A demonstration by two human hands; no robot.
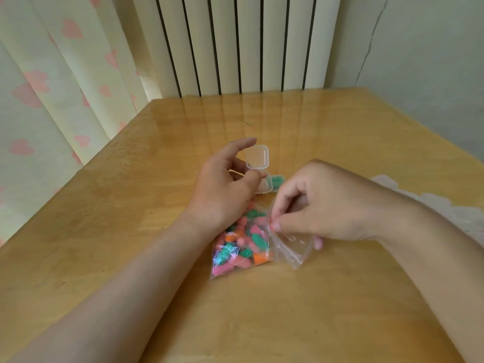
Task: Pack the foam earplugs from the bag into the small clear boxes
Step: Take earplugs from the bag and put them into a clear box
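Head cam: my left hand [222, 189] is over the middle of the table [131, 205], wrist covering the far left corner of the bag [288, 250]. Index sticks out straight, the other fingers [237, 163] are loosely curled, and the thumb tip touches the near edge of an open clear box [263, 187]. Can't tell if I'm really gripping it. Its lid [258, 155] stands up behind on the hinge. Just right of it, touching, is a 2nd clear box [277, 180] w/ a green foam piece inside.

My right hand [332, 205] is just right of the boxes. Thumb & index are clamped together on the edge of the bag's open mouth, and the little finger shows thru the plastic lower down.

The bag lies on the table btw my forearms, on my side of the boxes. The earplugs [243, 244] (pink, green, orange) are bunched in its left part. The right part by the mouth is just clear plastic.

Bkgd: white lacy cloth [432, 205] at the table's right edge, radiator [235, 43] behind the table, curtain [52, 74] w/ pink hearts on the left, cracked wall [419, 61] on the right.
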